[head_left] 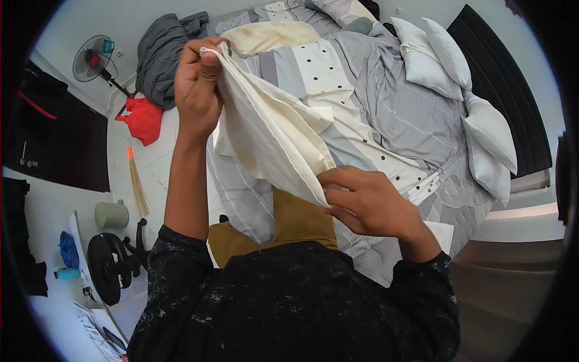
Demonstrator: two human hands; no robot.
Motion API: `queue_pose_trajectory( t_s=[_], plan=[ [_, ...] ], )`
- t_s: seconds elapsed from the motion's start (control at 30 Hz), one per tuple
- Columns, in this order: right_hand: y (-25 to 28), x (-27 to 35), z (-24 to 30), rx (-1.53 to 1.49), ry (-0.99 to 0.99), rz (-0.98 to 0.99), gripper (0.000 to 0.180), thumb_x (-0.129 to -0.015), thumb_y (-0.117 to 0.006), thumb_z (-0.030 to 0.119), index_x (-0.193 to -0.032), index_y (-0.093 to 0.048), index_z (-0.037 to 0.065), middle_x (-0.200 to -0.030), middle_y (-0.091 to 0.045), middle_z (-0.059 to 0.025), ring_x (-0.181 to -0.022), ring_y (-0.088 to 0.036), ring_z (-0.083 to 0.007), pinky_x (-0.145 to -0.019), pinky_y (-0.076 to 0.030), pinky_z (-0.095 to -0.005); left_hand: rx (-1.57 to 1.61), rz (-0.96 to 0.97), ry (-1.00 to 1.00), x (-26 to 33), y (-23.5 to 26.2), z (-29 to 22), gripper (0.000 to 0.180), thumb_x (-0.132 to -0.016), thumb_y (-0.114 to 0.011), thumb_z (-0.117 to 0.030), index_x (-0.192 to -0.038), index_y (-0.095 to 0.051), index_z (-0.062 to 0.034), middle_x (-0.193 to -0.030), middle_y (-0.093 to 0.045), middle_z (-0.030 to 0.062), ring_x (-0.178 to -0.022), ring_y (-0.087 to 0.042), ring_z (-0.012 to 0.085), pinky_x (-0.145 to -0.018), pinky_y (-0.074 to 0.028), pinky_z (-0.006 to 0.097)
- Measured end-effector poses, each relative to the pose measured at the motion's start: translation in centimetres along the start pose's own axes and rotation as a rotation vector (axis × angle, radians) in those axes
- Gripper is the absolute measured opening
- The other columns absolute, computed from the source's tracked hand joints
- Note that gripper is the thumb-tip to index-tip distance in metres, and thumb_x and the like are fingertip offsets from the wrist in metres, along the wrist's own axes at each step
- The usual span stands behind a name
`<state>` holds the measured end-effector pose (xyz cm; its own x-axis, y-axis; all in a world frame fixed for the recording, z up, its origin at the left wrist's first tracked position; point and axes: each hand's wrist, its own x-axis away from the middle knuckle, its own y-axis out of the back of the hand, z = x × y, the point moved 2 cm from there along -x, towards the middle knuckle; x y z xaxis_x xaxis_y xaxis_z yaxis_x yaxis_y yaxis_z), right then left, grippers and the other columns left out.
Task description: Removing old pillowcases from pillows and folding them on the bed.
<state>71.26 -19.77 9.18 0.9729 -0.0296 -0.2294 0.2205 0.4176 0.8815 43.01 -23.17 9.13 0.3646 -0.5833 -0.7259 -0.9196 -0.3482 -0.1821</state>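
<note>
A cream-white pillowcase (265,123) hangs stretched between my two hands, above the near side of the bed. My left hand (202,84) is raised and closed on its upper corner, thumb pressed against the fabric. Lower and to the right, my right hand (368,202) pinches the other end of the edge between thumb and fingers. The cloth's layers part slightly along its right side, and its lower part hangs in folds. Beyond it, a stained cream pillow (271,37) without a cover lies on the bed.
The bed (392,114) carries a rumpled grey, white and dotted sheet. Several white pillows (425,63) lean near the black headboard (503,90). On the left are a dark grey bedding heap (169,60), a fan (93,60), a red bag (142,119), a broom (137,184) and a black chair (111,265).
</note>
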Motion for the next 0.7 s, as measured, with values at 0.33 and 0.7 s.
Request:
queue_pose_trajectory(
  t_s=[0.33, 0.7],
  plan=[
    [10.4, -1.3, 0.3, -0.093, 0.396, -0.11, 0.026, -0.063, -0.066, 0.006, -0.087, -0.055, 0.002, -0.083, -0.06, -0.0121, -0.065, -0.057, -0.0306, -0.057, -0.046, -0.0351, 0.09, -0.006, 0.042, -5.8, -0.6, -4.0, 0.034, -0.093, -0.048, -0.033, -0.101, -0.05, 0.0003, -0.091, -0.056, 0.0071, -0.079, -0.055, 0.0124, -0.072, -0.047, 0.024],
    [27.0, -8.3, -2.3, -0.047, 0.068, -0.773, 0.031, -0.078, -0.072, 0.021, -0.091, -0.052, 0.001, -0.084, -0.056, -0.0082, -0.073, -0.056, -0.0117, -0.065, -0.052, -0.0263, -0.215, -0.197, -0.013, -21.3, -3.7, -12.5, 0.038, -0.088, -0.058, -0.035, -0.099, -0.056, 0.0014, -0.085, -0.06, 0.0059, -0.076, -0.052, 0.0134, -0.071, -0.045, 0.025]
  ],
)
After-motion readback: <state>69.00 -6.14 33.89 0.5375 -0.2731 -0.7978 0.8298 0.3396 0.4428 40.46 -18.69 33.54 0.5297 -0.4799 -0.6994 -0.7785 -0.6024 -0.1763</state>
